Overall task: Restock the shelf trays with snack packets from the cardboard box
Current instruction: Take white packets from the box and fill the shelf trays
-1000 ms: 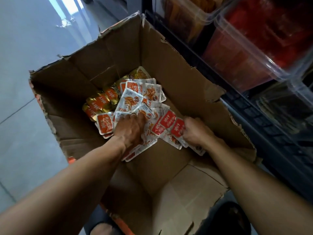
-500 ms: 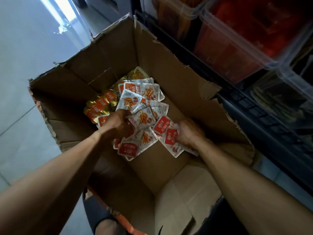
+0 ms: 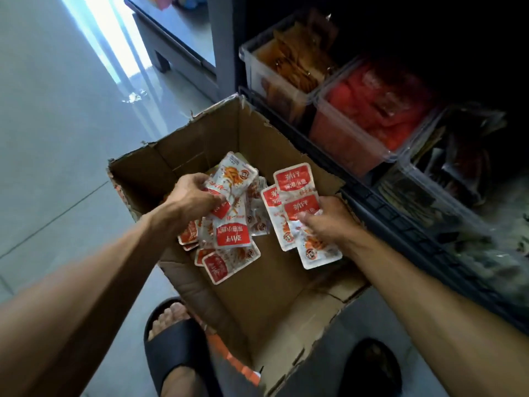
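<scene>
An open, torn cardboard box (image 3: 286, 285) stands on the floor below me. My left hand (image 3: 191, 194) is raised above it, shut on a bunch of red-and-white snack packets (image 3: 229, 219) that hang down in a cluster. My right hand (image 3: 329, 219) grips a smaller fan of the same snack packets (image 3: 294, 190). What stays at the bottom of the box is mostly hidden behind the lifted packets. To the right, clear shelf trays hold stock: one with orange packets (image 3: 274, 78), one with red packets (image 3: 352, 138).
A darker tray with black packets (image 3: 435, 202) sits at the right on the black shelf rack (image 3: 400, 222). My feet in black slippers (image 3: 174, 351) stand beside the box. Grey tiled floor (image 3: 57, 138) spreads to the left, with a grey cabinet (image 3: 177, 41) behind.
Both hands have risen out of the box, each carrying a handful of packets. The view has pulled back and up, so the shelf trays and my feet show.
</scene>
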Motion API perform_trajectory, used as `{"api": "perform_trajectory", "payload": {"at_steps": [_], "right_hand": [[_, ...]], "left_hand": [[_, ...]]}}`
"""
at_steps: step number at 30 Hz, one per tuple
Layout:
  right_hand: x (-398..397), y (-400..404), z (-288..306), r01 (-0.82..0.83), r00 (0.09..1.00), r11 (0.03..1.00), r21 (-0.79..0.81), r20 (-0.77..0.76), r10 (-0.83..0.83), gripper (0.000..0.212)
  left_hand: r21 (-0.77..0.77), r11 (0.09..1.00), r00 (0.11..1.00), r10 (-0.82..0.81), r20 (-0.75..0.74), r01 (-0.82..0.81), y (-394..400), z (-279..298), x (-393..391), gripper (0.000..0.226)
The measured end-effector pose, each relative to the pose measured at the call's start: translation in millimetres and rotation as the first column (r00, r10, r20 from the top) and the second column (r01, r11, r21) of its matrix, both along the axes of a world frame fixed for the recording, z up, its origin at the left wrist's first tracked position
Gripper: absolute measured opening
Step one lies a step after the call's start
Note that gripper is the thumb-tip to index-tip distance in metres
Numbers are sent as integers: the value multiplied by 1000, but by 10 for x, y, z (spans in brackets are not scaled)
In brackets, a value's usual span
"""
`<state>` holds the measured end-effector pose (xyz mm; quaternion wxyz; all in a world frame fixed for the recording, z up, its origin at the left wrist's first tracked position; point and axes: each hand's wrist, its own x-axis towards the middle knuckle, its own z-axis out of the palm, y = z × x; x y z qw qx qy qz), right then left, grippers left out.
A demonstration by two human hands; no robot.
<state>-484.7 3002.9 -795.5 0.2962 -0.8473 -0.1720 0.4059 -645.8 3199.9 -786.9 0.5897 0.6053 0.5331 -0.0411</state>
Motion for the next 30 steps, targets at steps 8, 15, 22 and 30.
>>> {"api": "perform_trajectory", "payload": {"at_steps": [8,15,22,30], "right_hand": [[-26,-135,1125,231,958,898,375,-248,-143,19],[-169,-416,1901,205,974,842,499,-188,-126,20],[-283,-469,2258,285,958,708,646,-174,-227,31],[-162,-612,2465,286,926,706,648,3,-378,27]], "left_hand": [[157,986,982,-82,172,55,-175,1124,-9,59],[189,971,933,-197,301,144,-647,1905,90,23],[284,944,800,-297,521,166,-1072,2313,398,23],[348,902,737,-414,534,255,-1291,2435,599,31]]}}
